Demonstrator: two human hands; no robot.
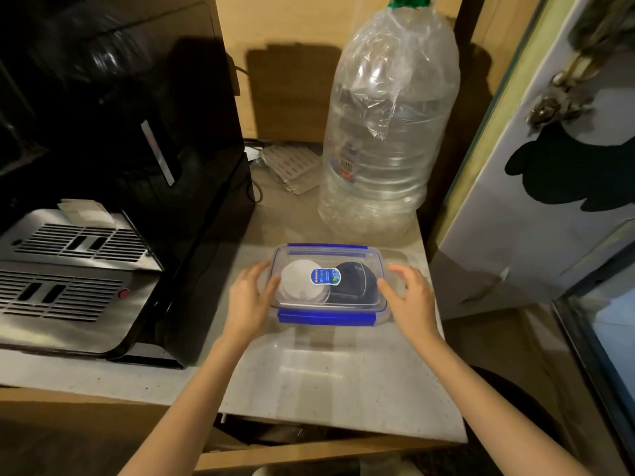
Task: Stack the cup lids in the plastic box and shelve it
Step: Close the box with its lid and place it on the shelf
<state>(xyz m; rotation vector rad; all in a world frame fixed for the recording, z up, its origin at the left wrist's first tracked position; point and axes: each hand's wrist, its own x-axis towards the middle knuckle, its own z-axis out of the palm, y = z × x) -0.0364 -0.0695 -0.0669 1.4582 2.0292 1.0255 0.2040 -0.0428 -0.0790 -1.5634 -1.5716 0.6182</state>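
A clear plastic box (357, 255) with blue clips and its cover on rests on the pale counter. Through the cover I see a stack of white cup lids (299, 283) on the left and dark cup lids (354, 283) on the right. My left hand (249, 297) is at the box's left end, its thumb against the side and its fingers spread. At the right end is my right hand (409, 297), with the thumb touching the box and the fingers apart just off its wall. Neither hand has closed around the box.
A black and steel coffee machine (103, 201) fills the left. A big clear water bottle (385, 132) stands just behind the box. A white door panel (549, 166) is at the right, and the counter's front edge (343, 431) lies below my forearms.
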